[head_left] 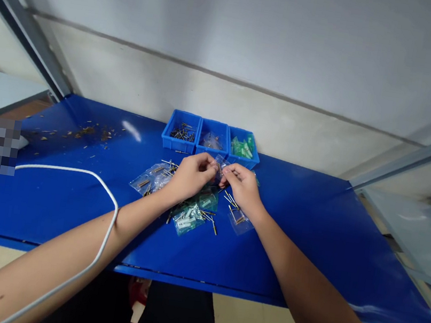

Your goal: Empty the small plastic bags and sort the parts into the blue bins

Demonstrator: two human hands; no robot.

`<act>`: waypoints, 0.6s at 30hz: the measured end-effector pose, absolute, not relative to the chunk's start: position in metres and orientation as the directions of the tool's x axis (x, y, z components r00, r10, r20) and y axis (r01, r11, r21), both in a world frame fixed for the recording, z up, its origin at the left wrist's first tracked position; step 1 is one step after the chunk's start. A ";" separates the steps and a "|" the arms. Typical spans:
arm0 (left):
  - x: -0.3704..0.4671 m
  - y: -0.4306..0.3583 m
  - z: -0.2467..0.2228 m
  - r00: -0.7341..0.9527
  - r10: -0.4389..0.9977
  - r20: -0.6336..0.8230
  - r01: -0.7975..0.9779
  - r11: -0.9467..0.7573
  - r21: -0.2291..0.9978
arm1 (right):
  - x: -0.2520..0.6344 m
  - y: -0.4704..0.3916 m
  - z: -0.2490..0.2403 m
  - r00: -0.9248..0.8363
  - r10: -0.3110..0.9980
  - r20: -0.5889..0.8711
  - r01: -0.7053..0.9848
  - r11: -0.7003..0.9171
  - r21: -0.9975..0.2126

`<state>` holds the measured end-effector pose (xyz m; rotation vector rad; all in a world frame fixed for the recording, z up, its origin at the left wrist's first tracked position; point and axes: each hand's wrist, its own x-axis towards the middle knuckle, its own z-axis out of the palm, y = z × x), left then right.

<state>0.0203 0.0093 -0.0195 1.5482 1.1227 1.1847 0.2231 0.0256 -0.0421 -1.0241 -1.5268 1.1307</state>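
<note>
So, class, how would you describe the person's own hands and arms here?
The left hand and right hand are bare, without gloves. No sleeves or wristwear show on either forearm. A white cable loops across the left forearm.

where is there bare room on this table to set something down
Widest: the blue table right of the right forearm, to its right edge. Smaller: between the green bag and the table's front edge. Crowded: around the left hand and right hand, with clear bags and loose metal pieces before the three blue bins.
</note>
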 end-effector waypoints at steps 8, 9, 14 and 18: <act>0.020 0.009 -0.019 0.169 0.963 0.209 0.144 -0.234 0.962 | 0.219 0.023 -0.041 -0.180 0.962 0.204 0.100 0.224 -0.969; 0.020 0.010 -0.019 0.168 0.965 0.203 0.139 -0.227 0.964 | 0.219 0.023 -0.041 -0.174 0.962 0.210 0.103 0.230 -0.968; 0.021 0.009 -0.020 0.147 0.977 0.153 0.152 -0.176 0.973 | 0.219 0.023 -0.041 -0.149 0.959 0.243 0.146 0.264 -0.953; 0.021 0.008 -0.018 0.123 0.984 0.129 0.128 -0.144 0.981 | 0.219 0.022 -0.039 -0.129 0.959 0.252 0.177 0.273 -0.946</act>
